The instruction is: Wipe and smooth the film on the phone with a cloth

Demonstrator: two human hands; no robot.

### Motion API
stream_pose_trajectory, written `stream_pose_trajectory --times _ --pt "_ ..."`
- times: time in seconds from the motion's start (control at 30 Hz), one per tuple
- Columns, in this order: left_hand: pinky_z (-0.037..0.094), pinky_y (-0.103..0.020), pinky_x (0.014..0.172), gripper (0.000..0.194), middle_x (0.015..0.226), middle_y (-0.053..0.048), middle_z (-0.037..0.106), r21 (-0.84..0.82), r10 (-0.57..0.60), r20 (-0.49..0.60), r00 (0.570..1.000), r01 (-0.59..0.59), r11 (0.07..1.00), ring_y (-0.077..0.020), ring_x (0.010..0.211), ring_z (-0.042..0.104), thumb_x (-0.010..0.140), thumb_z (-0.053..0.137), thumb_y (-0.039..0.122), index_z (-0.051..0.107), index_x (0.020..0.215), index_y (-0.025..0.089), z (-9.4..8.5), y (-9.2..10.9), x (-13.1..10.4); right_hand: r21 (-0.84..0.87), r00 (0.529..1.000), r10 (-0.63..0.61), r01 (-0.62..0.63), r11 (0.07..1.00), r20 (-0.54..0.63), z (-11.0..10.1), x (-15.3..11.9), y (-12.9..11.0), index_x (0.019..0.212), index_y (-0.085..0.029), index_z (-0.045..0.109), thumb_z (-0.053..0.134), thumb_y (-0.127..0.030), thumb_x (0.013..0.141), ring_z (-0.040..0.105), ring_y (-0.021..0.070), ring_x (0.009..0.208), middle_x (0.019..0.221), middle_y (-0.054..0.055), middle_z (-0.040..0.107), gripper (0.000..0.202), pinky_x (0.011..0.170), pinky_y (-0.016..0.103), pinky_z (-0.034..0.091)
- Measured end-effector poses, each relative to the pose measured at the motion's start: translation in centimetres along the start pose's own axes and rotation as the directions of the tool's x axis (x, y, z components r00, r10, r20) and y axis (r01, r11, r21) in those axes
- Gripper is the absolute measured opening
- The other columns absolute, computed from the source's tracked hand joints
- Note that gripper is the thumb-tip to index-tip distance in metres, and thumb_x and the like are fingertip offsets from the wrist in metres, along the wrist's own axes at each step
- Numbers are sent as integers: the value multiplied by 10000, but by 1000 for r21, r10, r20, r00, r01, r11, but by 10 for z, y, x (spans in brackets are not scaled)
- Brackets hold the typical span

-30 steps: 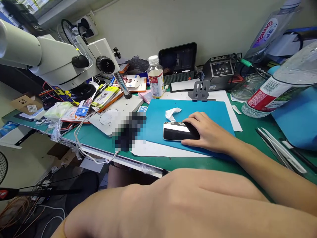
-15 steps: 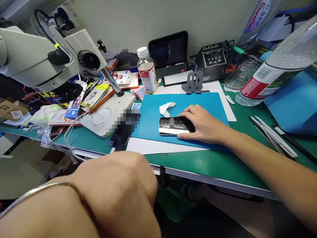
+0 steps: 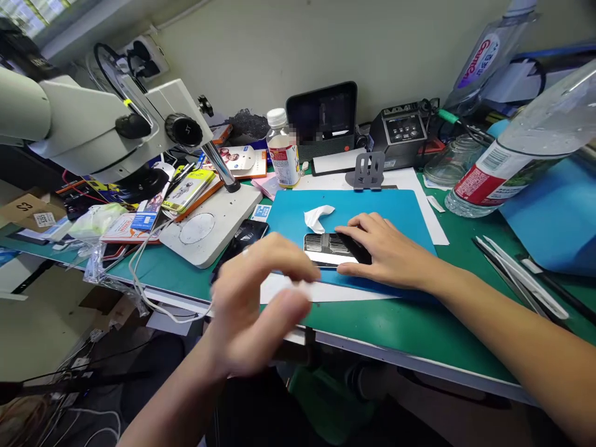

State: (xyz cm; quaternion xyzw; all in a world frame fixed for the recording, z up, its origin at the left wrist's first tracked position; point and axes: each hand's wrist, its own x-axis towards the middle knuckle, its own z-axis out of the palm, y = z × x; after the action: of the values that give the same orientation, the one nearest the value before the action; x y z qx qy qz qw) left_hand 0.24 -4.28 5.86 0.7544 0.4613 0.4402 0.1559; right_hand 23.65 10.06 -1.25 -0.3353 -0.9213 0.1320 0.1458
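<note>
A smartphone (image 3: 321,244) with a shiny, reflective face lies flat on the blue mat (image 3: 395,205). My right hand (image 3: 379,251) grips its right end, thumb along the near edge and fingers over the far edge. In front of the phone's left end hovers my left hand (image 3: 256,298), slightly blurred, its thumb and fingers apart with nothing seen between them. Just behind the phone is a crumpled white tissue (image 3: 319,217). A dark phone (image 3: 249,233), partly hidden by my left hand, rests left of the mat.
A microscope (image 3: 153,118) on a white base stands at left. Behind the mat are a drink bottle (image 3: 284,152), a screen device (image 3: 321,115), a grey stand (image 3: 367,171) and a black control box (image 3: 398,130). At right are a large water bottle (image 3: 503,158) and tweezers (image 3: 516,273).
My left hand has swung up from the lower left foreground toward the phone, its fingers now parted. My right hand keeps its hold on the phone. The view has shifted slightly.
</note>
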Motion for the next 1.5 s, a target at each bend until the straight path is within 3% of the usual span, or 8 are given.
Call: stream_pose_trajectory --times 0.07,0.17,0.27,0.4,0.53,0.63,1.13,1.5 --pt "543 -389 863 195 1059 -67 690 102 -89 44 995 84 991 -239 977 657 1004 613 388 645 1100 221 10 -26 9 -10 1000 -10 10 1000 0 0 0 -2 1400 -171 629 586 -749 875 558 380 1142 1262 197 620 781 949 546 478" --pt "496 -458 1033 555 1282 -127 618 291 -270 176 947 212 933 -307 1197 586 894 754 403 562 1371 195 25 -61 15 -23 999 -39 39 999 -10 -1 0 -6 1396 -162 629 568 -694 922 564 378 1158 1284 205 625 716 948 545 484" --pt "430 -484 1135 737 1367 -148 557 357 -344 238 908 248 901 -342 1303 507 852 783 455 502 1471 171 38 -76 16 -27 996 -85 85 996 8 -2 5 -14 1372 -171 642 472 -536 1028 587 348 1135 1271 193 646 530 933 527 491" --pt "422 -480 1147 747 1375 -128 523 353 -415 237 879 320 879 -361 1332 461 804 802 537 569 1440 222 43 -77 20 -34 993 -110 112 993 52 -1 26 -28 1311 -199 669 412 -292 1046 604 320 1070 1205 171 670 380 876 499 511" --pt "448 -445 1120 752 1349 -88 527 303 -436 212 875 365 880 -329 1311 480 758 842 538 592 1429 307 42 -79 23 41 997 -45 42 998 64 6 52 -35 1130 -178 697 400 -171 1013 600 294 1052 1082 148 683 319 898 461 527" --pt "453 -440 1110 780 1347 -92 526 285 -440 192 877 379 880 -325 1303 489 732 859 544 597 1425 298 43 -83 23 28 998 -7 5 1000 60 9 62 -36 1029 -177 681 409 -112 981 610 277 1056 1054 135 683 283 912 427 527" --pt "478 -428 1078 778 1323 -64 563 251 -446 150 883 402 881 -322 1274 516 700 871 581 628 1393 322 47 -85 21 -58 987 156 -155 986 29 9 66 -57 946 -169 627 399 -34 946 624 261 942 990 133 688 265 804 362 495" --pt "483 -454 1077 787 1297 -57 590 245 -414 133 901 375 894 -321 1232 548 686 880 612 622 1370 320 46 -88 20 -70 992 126 -127 989 -25 17 75 -49 841 -223 547 360 -81 940 601 269 887 905 118 668 255 770 381 485"
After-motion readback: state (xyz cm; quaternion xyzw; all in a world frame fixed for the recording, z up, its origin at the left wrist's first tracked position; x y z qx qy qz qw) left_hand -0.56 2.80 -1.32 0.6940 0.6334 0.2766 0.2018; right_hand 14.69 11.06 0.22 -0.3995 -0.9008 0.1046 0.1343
